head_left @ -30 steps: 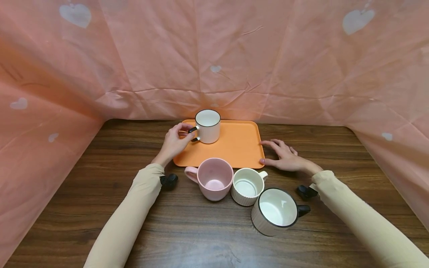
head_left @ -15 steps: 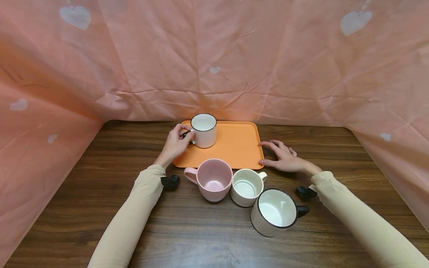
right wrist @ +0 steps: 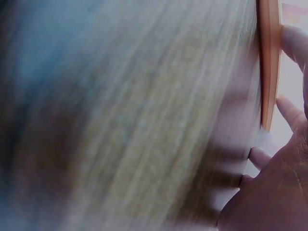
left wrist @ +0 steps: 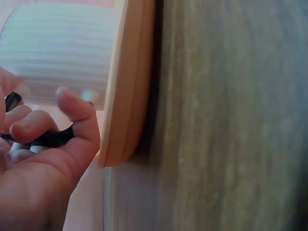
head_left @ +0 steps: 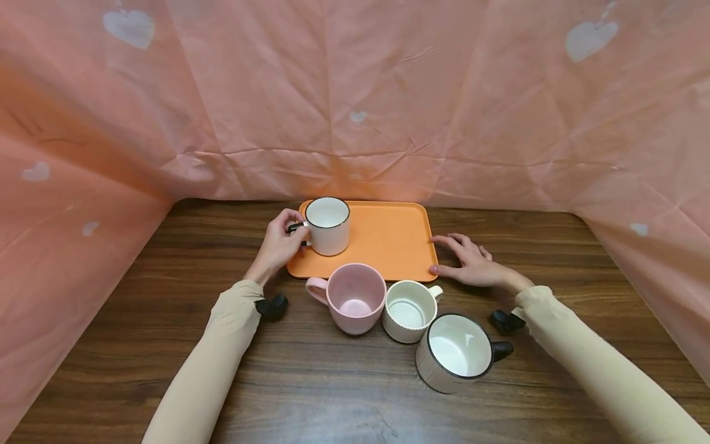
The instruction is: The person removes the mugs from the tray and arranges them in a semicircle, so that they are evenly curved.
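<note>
On the left part of an orange tray [head_left: 388, 240] a white ribbed mug [head_left: 330, 237] with a dark rim stands upright. My left hand [head_left: 280, 242] grips its black-and-white handle [left wrist: 53, 138], fingers curled through it in the left wrist view. The ribbed mug side [left wrist: 62, 53] is close over the tray there. At the tray's right edge my right hand [head_left: 471, 262] lies with spread, relaxed fingers. Its thumb and a fingertip touch the tray rim [right wrist: 270, 62] in the right wrist view.
In front of the tray stand a pink mug [head_left: 356, 299], a small cream ribbed cup [head_left: 409, 311] and a larger white mug [head_left: 455, 354] with black rim and handle. Pink cloth [head_left: 383, 92] with hearts walls the back and sides of the wooden table [head_left: 310, 388].
The left hand has moved the white ribbed mug to the left and nearer the front across the tray. My right hand has stayed at the tray's right edge.
</note>
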Available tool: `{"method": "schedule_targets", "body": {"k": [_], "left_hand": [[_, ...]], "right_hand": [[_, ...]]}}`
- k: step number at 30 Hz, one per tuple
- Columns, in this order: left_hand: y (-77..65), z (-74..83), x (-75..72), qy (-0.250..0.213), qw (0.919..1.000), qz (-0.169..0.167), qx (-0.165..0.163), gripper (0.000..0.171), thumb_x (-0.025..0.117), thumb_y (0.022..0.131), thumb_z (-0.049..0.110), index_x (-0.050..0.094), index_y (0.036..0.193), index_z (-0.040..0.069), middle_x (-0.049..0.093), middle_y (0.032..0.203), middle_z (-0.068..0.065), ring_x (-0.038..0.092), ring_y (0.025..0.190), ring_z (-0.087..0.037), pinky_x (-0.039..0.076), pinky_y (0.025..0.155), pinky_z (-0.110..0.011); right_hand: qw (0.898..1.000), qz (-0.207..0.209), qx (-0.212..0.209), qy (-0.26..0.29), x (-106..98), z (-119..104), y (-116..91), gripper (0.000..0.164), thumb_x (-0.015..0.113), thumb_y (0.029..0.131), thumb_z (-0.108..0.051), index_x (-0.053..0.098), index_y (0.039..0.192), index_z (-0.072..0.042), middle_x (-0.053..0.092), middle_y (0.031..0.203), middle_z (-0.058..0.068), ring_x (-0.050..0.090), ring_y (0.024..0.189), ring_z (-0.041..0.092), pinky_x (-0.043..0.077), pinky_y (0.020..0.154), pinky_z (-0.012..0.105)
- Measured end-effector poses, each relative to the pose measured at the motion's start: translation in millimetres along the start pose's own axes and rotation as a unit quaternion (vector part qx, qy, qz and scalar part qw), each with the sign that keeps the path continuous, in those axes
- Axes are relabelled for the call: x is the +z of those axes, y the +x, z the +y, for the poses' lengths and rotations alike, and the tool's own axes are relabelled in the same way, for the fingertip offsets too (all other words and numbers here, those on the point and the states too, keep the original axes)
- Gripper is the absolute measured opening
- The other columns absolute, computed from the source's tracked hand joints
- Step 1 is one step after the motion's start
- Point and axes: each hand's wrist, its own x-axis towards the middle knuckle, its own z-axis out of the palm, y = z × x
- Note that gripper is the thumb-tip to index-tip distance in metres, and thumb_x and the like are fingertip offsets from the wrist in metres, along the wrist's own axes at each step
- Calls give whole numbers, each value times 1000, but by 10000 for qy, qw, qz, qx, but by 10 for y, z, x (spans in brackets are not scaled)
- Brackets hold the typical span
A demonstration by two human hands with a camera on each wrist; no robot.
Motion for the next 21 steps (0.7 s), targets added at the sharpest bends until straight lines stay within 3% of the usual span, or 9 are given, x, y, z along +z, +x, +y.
{"method": "schedule_targets", "body": {"k": [8,15,21], "left_hand": [[-27,-21,-13,-90,9997,241,44,15,64,93,5,57,106,9,65,78,-3,59,56,-19,51,50,-27],[-53,6,-41,-340,9988,346,-111,16,62,92,6,57,107,9,64,74,-5,58,54,-18,52,51,-29],[-100,20,-83,-678,9964,428,-274,15,62,94,3,58,102,14,61,74,-6,55,56,-15,52,53,-28]], "right_hand": [[10000,6,64,5,18,19,21,71,67,94,-53,38,154,-29,23,162,26,14,153,44,8,107,80],[9999,14,-135,41,-12,-16,4,71,67,94,-54,39,154,-27,23,159,31,16,149,50,11,102,82],[10000,-25,-63,5,-18,-35,16,71,67,94,-52,38,154,-26,22,160,31,16,150,49,10,103,82]]}}
